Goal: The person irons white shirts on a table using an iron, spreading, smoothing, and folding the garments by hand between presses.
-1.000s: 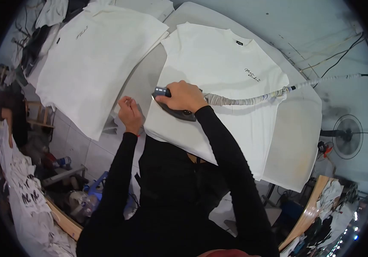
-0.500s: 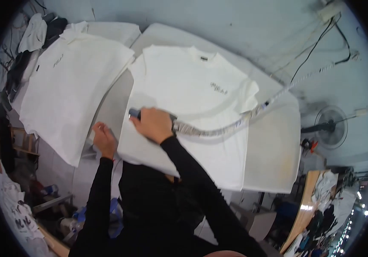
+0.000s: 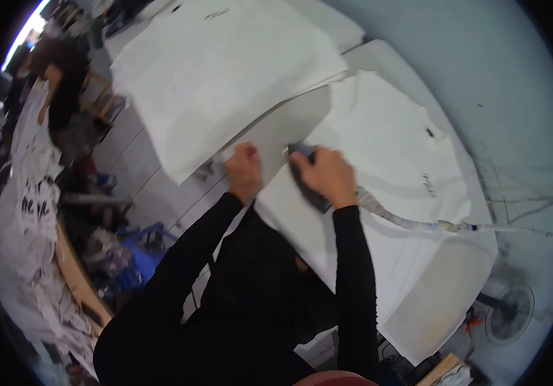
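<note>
My right hand (image 3: 329, 177) is wrapped around a dark steam iron (image 3: 310, 193), which is at the left edge of a white T-shirt (image 3: 386, 128). A wrapped hose (image 3: 395, 220) runs from the iron across the shirt to the right. The shirt is spread flat on a pale ironing table (image 3: 440, 309), with small dark lettering on its chest. My left hand (image 3: 244, 172) is closed, its fingers curled, near the table's front edge. I see nothing in it. It is apart from the iron.
A second white T-shirt (image 3: 225, 77) is spread on the neighbouring table at upper left. A wall fan (image 3: 509, 314) stands out at lower right. On the left are a pile of white printed garments (image 3: 35, 186), a blue plastic item (image 3: 141, 257) and another person's arm (image 3: 51, 80).
My view has swung left and tilted, so the tables appear rotated. The iron is turned, its lower end now toward me. My left hand remains beside it, still curled.
</note>
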{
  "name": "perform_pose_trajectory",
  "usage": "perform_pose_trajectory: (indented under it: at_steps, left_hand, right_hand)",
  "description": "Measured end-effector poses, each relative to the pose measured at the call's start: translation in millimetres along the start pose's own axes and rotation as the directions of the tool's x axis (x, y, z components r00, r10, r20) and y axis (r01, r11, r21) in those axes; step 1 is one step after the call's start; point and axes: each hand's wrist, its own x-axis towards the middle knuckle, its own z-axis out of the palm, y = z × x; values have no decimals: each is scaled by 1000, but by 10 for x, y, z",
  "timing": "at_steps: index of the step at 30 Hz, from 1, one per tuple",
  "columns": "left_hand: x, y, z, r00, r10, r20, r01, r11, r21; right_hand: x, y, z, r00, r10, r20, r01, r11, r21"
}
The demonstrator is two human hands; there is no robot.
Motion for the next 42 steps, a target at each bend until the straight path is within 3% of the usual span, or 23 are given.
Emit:
perform_pose_trajectory:
  at_steps: [1, 4, 7, 8, 11, 12, 16, 20, 23, 25, 26, 27, 31, 33, 37, 39, 42]
  left_hand:
    - [9, 5, -48, 999, -30, 13, 30, 999, -29]
    - [38, 37, 28, 999, -41, 19, 43, 991, -129]
    - [3, -38, -30, 999, 13, -44, -18, 993, -115]
    - [38, 26, 1, 999, -13, -42, 9, 994, -107]
    - [39, 43, 56, 998, -44, -53, 36, 989, -144]
    - [31, 44, 51, 997, -46, -64, 35, 986, -165]
    - [41, -16, -26, 998, -56, -39, 49, 987, -151]
    - [-7, 45, -19, 995, -97, -9, 95, 984, -150]
    - [21, 36, 46, 997, -40, -65, 29, 986, -166]
    - [46, -6, 59, 997, -21, -76, 8, 985, -174]
    - [49, 3, 52, 997, -36, -64, 23, 982, -185]
    - [29, 9, 45, 997, -54, -49, 44, 980, -194]
    - [47, 72, 21, 998, -64, -17, 61, 987, -151]
    - [38, 23, 26, 999, -16, -50, 9, 990, -139]
    - [56, 5, 29, 1000, 5, -9, -6, 993, -122]
    - [78, 16, -51, 997, 25, 72, -19, 997, -79]
    - [95, -22, -39, 994, 56, 91, -42, 987, -153]
  right_hand:
    - [66, -39, -38, 995, 83, -61, -84, 996, -10]
    - [148, -38, -151, 993, 119, 10, -119, 993, -23]
    - [-32, 14, -23, 990, -138, -17, 138, 990, -25]
    - [43, 70, -64, 995, -74, 66, 75, 997, -9]
    - [167, 80, -28, 990, 96, -100, -105, 991, -81]
    - [161, 34, -89, 989, 135, -63, -138, 990, -37]
    - [-143, 17, -79, 974, -147, 172, 148, 989, 11]
    - [-90, 47, -57, 998, 54, -34, -54, 999, -1]
    - [-51, 63, -139, 997, 78, -19, -78, 997, -18]
    - [-176, 204, -36, 989, -139, 59, 136, 989, 55]
    - [-211, 184, -62, 982, -137, 130, 133, 990, 37]
    - [-230, 172, -82, 970, -131, 205, 130, 991, 18]
    - [-23, 73, -143, 990, 134, -43, -136, 989, -62]
    - [74, 103, -189, 989, 148, 22, -148, 989, -4]
    - [-144, 180, -3, 967, -189, 173, 181, 981, 63]
    - [-153, 57, -64, 982, -88, 166, 75, 994, 82]
    - [66, -18, -88, 995, 97, -38, -100, 992, -72]
